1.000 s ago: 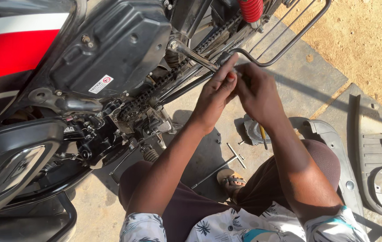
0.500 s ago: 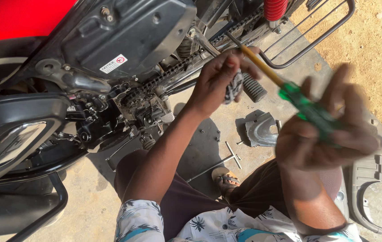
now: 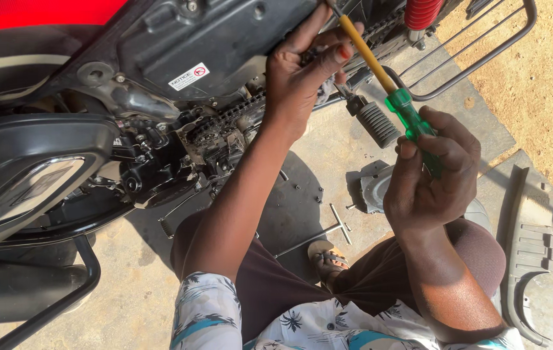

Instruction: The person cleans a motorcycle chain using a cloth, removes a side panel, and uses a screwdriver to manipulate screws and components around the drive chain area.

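Nearest the camera, the right hand (image 3: 428,178) has its fingers curled shut around the green handle of one screwdriver (image 3: 386,84). Half a second ago that hand was lower and out to the side with the tool swinging free; now the yellow shaft slants up so its tip reaches the left hand's fingers, so the tool looks lined up on the fastening there.

Beyond it, the left hand (image 3: 302,71) presses against the motorcycle's frame beside the one drive chain (image 3: 224,120), fingers bent but gripping nothing I can make out.

Below the fingers, on the concrete floor (image 3: 134,285): one T-handle wrench (image 3: 318,234), one round metal cover (image 3: 373,191), one grey plastic panel (image 3: 532,246). One footpeg (image 3: 377,123) sits just under the shaft.
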